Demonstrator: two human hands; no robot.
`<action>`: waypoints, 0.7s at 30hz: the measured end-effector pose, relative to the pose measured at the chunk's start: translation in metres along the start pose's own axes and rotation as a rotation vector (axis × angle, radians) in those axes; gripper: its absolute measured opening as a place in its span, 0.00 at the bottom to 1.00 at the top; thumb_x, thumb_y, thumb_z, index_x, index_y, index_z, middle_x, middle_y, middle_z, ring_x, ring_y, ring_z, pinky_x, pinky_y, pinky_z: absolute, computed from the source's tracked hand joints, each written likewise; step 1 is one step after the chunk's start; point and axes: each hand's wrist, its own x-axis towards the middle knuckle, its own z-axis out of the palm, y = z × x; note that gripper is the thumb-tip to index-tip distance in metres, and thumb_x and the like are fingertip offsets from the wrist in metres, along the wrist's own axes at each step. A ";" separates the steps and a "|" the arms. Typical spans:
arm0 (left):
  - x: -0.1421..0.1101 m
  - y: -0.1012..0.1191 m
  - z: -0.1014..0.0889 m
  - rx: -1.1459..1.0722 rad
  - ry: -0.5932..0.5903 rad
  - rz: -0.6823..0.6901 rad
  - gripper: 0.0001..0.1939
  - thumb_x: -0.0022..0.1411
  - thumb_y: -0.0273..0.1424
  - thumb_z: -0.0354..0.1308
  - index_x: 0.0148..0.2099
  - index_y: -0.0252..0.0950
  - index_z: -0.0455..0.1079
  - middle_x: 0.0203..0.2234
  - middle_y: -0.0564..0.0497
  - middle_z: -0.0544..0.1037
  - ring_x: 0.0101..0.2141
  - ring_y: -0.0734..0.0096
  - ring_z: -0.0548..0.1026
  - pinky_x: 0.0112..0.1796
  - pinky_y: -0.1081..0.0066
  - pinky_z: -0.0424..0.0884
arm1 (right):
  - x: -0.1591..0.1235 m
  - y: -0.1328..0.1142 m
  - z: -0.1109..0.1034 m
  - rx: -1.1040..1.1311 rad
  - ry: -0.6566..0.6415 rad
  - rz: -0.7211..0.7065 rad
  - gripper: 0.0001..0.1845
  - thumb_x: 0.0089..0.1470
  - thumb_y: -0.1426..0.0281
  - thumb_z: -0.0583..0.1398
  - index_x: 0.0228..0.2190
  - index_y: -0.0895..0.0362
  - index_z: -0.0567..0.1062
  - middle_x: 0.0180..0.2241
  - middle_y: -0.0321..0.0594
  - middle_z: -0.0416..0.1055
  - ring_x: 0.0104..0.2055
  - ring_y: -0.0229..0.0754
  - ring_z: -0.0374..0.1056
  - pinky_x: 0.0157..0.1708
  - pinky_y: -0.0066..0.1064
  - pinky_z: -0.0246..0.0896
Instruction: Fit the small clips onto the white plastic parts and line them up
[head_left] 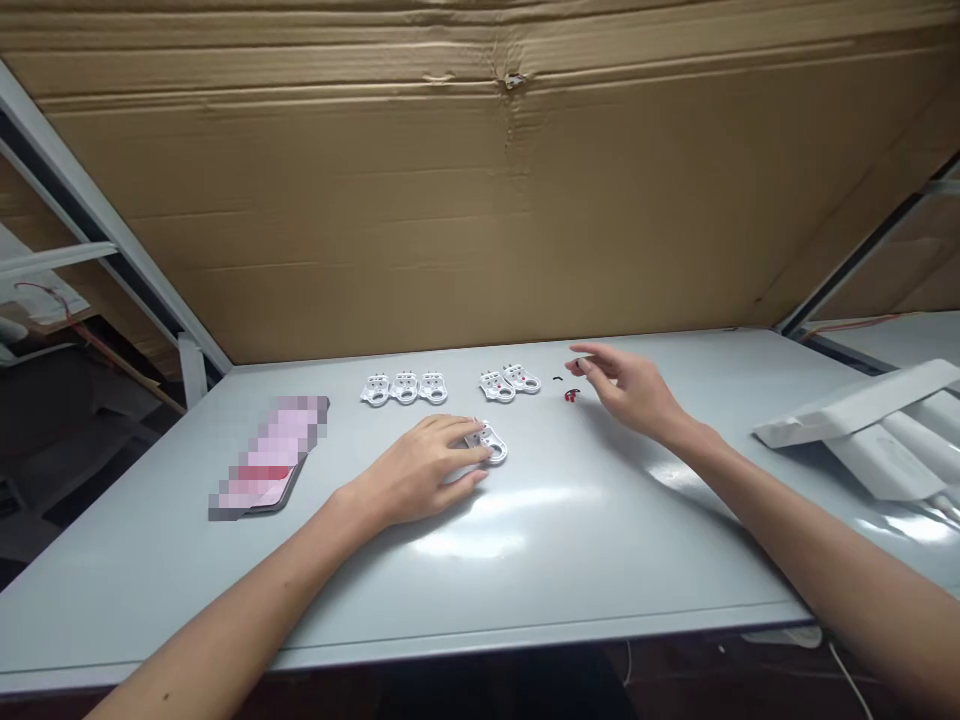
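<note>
My left hand [431, 465] lies on the table with its fingertips over a small white plastic part [496, 450], keeping it in place. The part has a round hole at one end, and my fingers cover some of it. My right hand [626, 385] is raised a little above the table, thumb and forefinger pinching a tiny dark piece [577, 363] too small to name. Just below those fingertips is a little cluster of red and black pieces [572, 396]. One small black piece [557, 379] lies to its left.
Three similar white parts [405, 388] stand in a row at the back left, and two more [510, 383] with red spots lie right of them. A phone [270, 455], partly pixelated, is at left. White packaging [870, 420] sits at right. Cardboard [480, 230] walls the back.
</note>
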 end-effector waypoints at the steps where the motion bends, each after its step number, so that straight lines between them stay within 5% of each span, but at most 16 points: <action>1: 0.000 0.000 0.000 0.006 -0.010 -0.002 0.13 0.70 0.32 0.52 0.51 0.39 0.75 0.56 0.43 0.72 0.56 0.56 0.69 0.57 0.54 0.64 | 0.001 0.007 0.000 -0.137 -0.001 -0.055 0.16 0.59 0.66 0.56 0.46 0.53 0.76 0.41 0.45 0.80 0.44 0.53 0.76 0.45 0.48 0.70; 10: -0.002 -0.007 0.002 0.052 -0.044 -0.093 0.15 0.69 0.36 0.53 0.54 0.39 0.72 0.59 0.44 0.69 0.63 0.51 0.59 0.62 0.48 0.53 | 0.001 0.020 0.008 -0.441 -0.149 -0.100 0.15 0.57 0.67 0.55 0.41 0.54 0.80 0.45 0.43 0.79 0.48 0.54 0.73 0.47 0.47 0.68; 16: -0.002 -0.004 -0.001 0.099 0.025 -0.173 0.13 0.69 0.35 0.52 0.50 0.37 0.73 0.54 0.42 0.73 0.53 0.53 0.70 0.53 0.53 0.67 | -0.010 0.006 0.014 -0.405 -0.121 -0.276 0.15 0.59 0.69 0.54 0.42 0.54 0.79 0.44 0.45 0.78 0.47 0.53 0.73 0.45 0.46 0.69; 21: -0.001 0.006 -0.002 0.118 -0.092 -0.184 0.20 0.70 0.42 0.51 0.57 0.37 0.69 0.57 0.40 0.70 0.56 0.50 0.69 0.54 0.53 0.66 | -0.028 -0.020 0.031 -0.323 -0.350 -0.505 0.14 0.63 0.68 0.53 0.44 0.54 0.77 0.44 0.46 0.77 0.47 0.51 0.72 0.47 0.44 0.67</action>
